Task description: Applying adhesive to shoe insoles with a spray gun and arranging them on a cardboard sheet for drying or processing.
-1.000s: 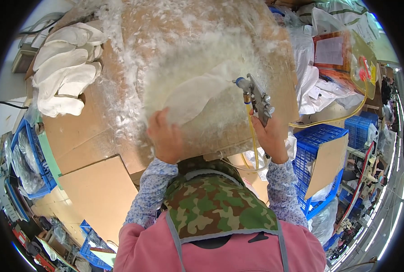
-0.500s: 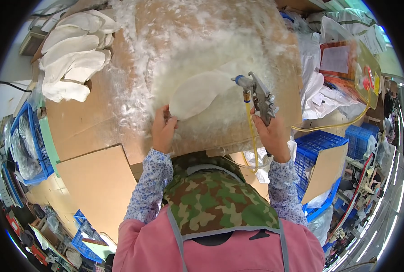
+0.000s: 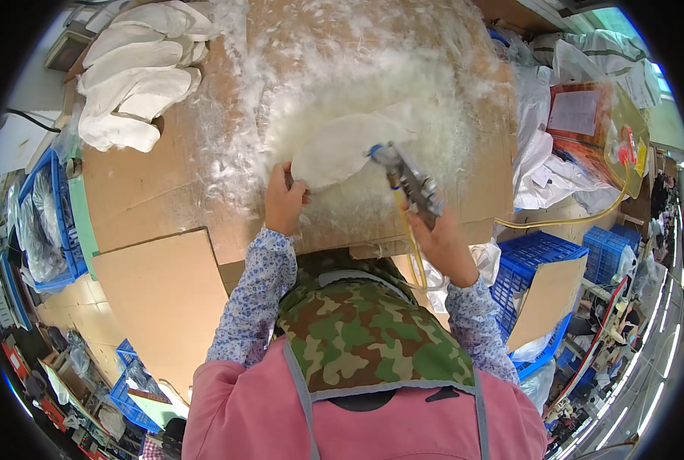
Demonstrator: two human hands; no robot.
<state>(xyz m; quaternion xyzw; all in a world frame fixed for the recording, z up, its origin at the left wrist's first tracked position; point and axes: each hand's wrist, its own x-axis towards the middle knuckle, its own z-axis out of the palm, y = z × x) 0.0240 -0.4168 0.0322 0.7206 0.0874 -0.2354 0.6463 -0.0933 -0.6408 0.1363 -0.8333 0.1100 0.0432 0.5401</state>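
Note:
A white oval fabric piece (image 3: 340, 148) lies on a cardboard-covered table (image 3: 158, 199), amid white fluffy fibres (image 3: 403, 100). My left hand (image 3: 283, 201) pinches the piece's near left edge. My right hand (image 3: 439, 238) grips a metal spray gun (image 3: 408, 181) with a blue tip; its nozzle points at the piece's right end. A yellow hose (image 3: 408, 238) runs down from the gun.
A stack of white fabric pieces (image 3: 139, 73) sits at the table's far left. Blue crates (image 3: 534, 264) stand to the right, another blue basket (image 3: 47, 222) to the left. White cloth and a red-framed sheet (image 3: 580, 115) lie at the right. A loose cardboard sheet (image 3: 166, 307) hangs lower left.
The spray gun's nozzle has moved left toward the white piece. My left hand shifted slightly along the piece's near edge while keeping hold.

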